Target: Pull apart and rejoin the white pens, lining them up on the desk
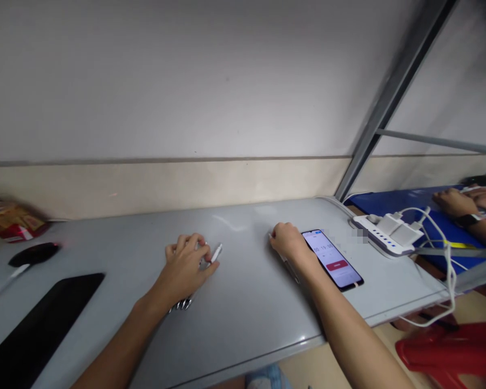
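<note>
My left hand (189,266) rests on the grey tabletop with its fingers curled over a small bunch of pens. Silvery pen ends (182,304) stick out below the wrist, and the rest of the bunch is mostly under the palm. A white pen end (216,252) shows between my thumb and forefinger. Farther right, my right hand (288,241) is closed around a slim pen (291,271), whose lower part shows along the wrist. A phone (332,259) with a lit timer screen lies just right of that wrist.
A white power strip (383,236) with chargers and cables sits at the right end of the table (243,329). At left are a dark tablet-like slab (44,329), a black oval device (34,254) and a bottle (12,219). Another person's hands (457,202) rest over a blue table beyond the metal frame.
</note>
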Tool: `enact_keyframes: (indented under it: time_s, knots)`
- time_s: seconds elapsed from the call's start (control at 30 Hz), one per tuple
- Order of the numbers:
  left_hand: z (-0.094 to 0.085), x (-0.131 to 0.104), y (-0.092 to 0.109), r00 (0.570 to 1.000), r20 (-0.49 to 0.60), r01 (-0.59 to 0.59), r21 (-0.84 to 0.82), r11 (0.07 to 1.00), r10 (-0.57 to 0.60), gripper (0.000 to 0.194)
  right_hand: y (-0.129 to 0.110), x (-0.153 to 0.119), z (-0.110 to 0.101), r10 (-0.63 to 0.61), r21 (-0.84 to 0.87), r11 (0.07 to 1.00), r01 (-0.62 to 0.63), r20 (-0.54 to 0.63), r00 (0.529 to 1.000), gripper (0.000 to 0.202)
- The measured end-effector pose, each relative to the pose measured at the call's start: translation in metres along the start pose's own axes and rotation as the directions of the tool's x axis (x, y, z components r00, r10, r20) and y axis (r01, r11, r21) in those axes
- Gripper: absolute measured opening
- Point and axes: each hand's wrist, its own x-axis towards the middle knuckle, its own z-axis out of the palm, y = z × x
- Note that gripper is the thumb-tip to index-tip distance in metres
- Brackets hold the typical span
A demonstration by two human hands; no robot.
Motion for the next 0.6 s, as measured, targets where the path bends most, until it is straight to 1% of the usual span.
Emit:
enact_keyframes:
  time_s: [0.17, 0.23, 0.27, 0.3, 0.33, 0.37, 0.4, 0.43, 0.47, 0.5, 0.57, 0.6]
  knots:
    - [-0.002, -0.001, 0.006, 1.0, 0.02, -0.016, -0.054, 0.998, 0.017, 0.018, 0.0, 0.0, 0.001, 0.027, -0.019, 0.999, -0.027, -0.038, 0.999, 0.027]
    - [-0.004, 0.0, 0.008, 1.0, 0.022, -0.003, -0.096, 0.995, 0.005, 0.018, -0.001, -0.001, 0.002, -0.012, 0.011, 1.0, 0.013, -0.102, 0.995, 0.027]
    - [-0.004, 0.0, 0.01, 1.0, 0.019, 0.014, -0.122, 0.992, -0.012, 0.018, -0.002, -0.002, 0.002, -0.066, 0.037, 0.997, 0.072, -0.149, 0.987, 0.028]
    - [-0.005, 0.001, 0.012, 0.999, 0.011, 0.034, -0.151, 0.988, -0.033, 0.018, -0.004, -0.004, 0.003, -0.147, 0.069, 0.984, 0.164, -0.2, 0.969, 0.029]
    - [-0.006, 0.002, 0.015, 0.998, -0.004, 0.057, -0.184, 0.981, -0.059, 0.018, -0.007, -0.006, 0.003, -0.25, 0.11, 0.953, 0.284, -0.246, 0.936, 0.032]
    - [-0.007, 0.002, 0.017, 0.997, -0.015, 0.076, -0.224, 0.972, -0.082, 0.018, -0.01, -0.009, 0.003, -0.356, 0.16, 0.898, 0.411, -0.286, 0.89, 0.036]
    - [-0.009, 0.003, 0.019, 0.995, -0.019, 0.09, -0.274, 0.958, -0.1, 0.018, -0.015, -0.012, 0.004, -0.461, 0.222, 0.814, 0.536, -0.315, 0.83, 0.04]
    - [-0.01, 0.003, 0.022, 0.994, -0.014, 0.097, -0.334, 0.937, -0.108, 0.018, -0.019, -0.016, 0.005, -0.537, 0.299, 0.72, 0.627, -0.331, 0.776, 0.045]
    - [-0.011, 0.004, 0.024, 0.995, 0.0, 0.093, -0.402, 0.911, -0.101, 0.019, -0.024, -0.019, 0.007, -0.571, 0.388, 0.645, 0.658, -0.328, 0.753, 0.049]
    - [-0.011, 0.004, 0.026, 0.996, 0.016, 0.081, -0.471, 0.879, -0.083, 0.019, -0.029, -0.022, 0.008, -0.561, 0.476, 0.606, 0.637, -0.312, 0.767, 0.05]
    - [-0.012, 0.004, 0.028, 0.999, 0.038, 0.045, -0.591, 0.806, -0.028, 0.02, -0.036, -0.026, 0.012, -0.526, 0.569, 0.602, 0.561, -0.246, 0.814, 0.043]
    - [-0.012, 0.004, 0.029, 0.999, 0.037, 0.031, -0.631, 0.775, -0.009, 0.02, -0.038, -0.026, 0.014, -0.524, 0.594, 0.598, 0.538, -0.218, 0.824, 0.043]
